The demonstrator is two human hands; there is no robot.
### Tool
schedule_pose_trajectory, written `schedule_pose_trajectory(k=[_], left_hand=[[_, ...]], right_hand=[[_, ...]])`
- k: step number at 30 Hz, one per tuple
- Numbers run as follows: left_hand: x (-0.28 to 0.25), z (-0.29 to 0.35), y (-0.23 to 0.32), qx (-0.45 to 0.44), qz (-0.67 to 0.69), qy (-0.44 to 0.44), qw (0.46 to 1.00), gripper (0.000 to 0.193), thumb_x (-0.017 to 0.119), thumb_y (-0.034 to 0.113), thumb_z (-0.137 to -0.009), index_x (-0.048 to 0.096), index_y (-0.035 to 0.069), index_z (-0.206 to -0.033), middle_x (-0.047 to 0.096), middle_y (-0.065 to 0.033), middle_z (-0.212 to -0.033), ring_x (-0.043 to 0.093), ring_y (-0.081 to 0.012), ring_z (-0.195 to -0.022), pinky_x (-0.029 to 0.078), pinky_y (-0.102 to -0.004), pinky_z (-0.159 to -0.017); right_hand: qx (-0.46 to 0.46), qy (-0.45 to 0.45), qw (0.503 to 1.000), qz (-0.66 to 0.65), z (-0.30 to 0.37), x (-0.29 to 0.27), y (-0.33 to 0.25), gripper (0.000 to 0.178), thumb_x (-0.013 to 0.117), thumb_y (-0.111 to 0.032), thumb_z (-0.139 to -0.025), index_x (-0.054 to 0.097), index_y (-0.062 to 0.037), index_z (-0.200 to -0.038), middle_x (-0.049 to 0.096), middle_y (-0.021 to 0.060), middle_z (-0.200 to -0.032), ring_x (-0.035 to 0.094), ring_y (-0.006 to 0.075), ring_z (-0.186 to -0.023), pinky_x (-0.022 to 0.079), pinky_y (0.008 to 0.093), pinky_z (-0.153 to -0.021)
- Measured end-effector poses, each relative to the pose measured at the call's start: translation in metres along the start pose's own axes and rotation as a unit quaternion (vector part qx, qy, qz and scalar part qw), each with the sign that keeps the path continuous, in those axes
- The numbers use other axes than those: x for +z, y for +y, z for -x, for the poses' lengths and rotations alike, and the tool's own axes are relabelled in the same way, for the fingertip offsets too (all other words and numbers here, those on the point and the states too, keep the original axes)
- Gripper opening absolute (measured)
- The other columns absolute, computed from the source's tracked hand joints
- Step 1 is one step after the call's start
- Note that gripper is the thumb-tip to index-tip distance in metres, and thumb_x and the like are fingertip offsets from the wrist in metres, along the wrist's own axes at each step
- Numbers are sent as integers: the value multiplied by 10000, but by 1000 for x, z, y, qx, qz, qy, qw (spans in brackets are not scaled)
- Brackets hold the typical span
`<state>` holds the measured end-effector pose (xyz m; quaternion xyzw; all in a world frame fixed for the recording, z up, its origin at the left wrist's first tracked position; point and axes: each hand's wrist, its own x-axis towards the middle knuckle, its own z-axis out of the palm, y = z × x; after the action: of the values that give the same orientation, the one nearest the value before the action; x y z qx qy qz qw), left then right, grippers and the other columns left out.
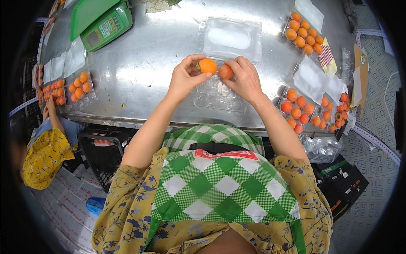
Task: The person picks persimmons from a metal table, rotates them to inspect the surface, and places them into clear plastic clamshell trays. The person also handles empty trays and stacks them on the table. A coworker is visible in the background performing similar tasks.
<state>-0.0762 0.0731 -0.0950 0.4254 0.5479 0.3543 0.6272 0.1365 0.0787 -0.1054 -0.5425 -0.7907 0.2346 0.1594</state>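
Observation:
My left hand [186, 75] is closed round an orange persimmon [208, 65], its green calyx showing by the fingers. Beside it my right hand [245, 79] grips a redder persimmon [226, 72] between thumb and fingers. Both fruits are held up over an open transparent plastic box [228, 103] on the metal table. The moulded half of the box lies just under my hands. Its other half [253, 44] is folded away from me, with a white pad [224, 37] in it.
A green digital scale [101, 38] stands far left. Boxes of persimmons [303, 34], [297, 110] line the right side, others [79, 86] the left. A co-worker's hand [50, 106] touches fruit there. A black crate [98, 154] sits below the table edge.

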Motion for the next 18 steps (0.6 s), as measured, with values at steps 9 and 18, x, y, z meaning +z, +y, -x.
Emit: schedule_pose_trajectory(k=[9, 18], left_hand=[[6, 20, -12, -193, 439, -102, 872, 449, 481, 432, -976, 557, 45, -1190, 675, -117, -1007, 679, -201, -858, 551, -309, -751], [-41, 59, -14, -40, 27, 134, 990, 331, 546, 283, -962, 621, 10, -1135, 674, -86, -938, 633, -147, -835, 486, -260, -726]], right_hand=[[-27, -46, 944, -324, -12, -29, -43, 522, 756, -188, -695, 595, -79, -1179, 591, 77, -1088, 565, 221, -1027, 500, 353, -769], [-45, -21, 992, -114, -35, 4, -37, 434, 754, -156, -681, 610, -69, -1081, 598, 76, -1010, 580, 238, -977, 473, 373, -806]])
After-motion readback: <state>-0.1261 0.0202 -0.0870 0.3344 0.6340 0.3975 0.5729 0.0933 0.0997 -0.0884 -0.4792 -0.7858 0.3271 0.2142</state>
